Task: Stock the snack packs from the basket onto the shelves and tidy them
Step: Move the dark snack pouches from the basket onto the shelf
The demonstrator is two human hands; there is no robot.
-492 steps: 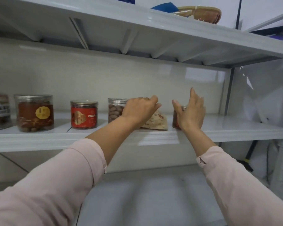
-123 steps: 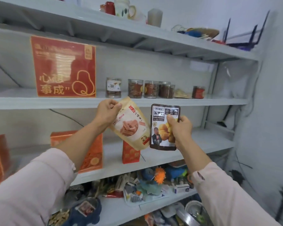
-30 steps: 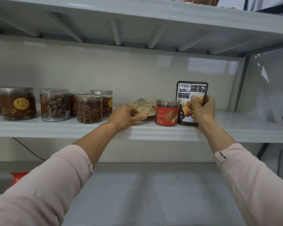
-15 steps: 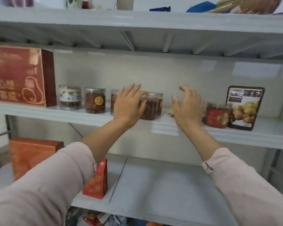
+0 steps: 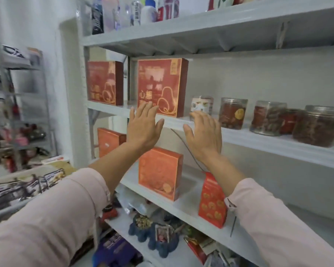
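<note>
My left hand (image 5: 144, 128) and my right hand (image 5: 204, 135) are both raised in front of the middle shelf (image 5: 268, 141), fingers spread, holding nothing. The left hand is just below a large red gift box (image 5: 162, 86). The right hand is in front of a small white-labelled jar (image 5: 201, 105). A row of clear snack jars (image 5: 268, 117) stands on that shelf to the right. At lower left, a basket (image 5: 27, 187) holds several dark snack packs. The packs placed on the shelf are out of view.
A second red box (image 5: 104, 82) stands at the shelf's left end. On the shelf below are orange boxes (image 5: 159, 173) and a red snack bag (image 5: 212, 201). Bottles line the top shelf (image 5: 135, 12). Clutter fills the bottom shelf (image 5: 158, 234). Another rack (image 5: 17, 105) stands far left.
My view has swung left along the shelf. Both empty hands moved left with it, from the jars to the red gift box. The black snack pack and red jar went out of view.
</note>
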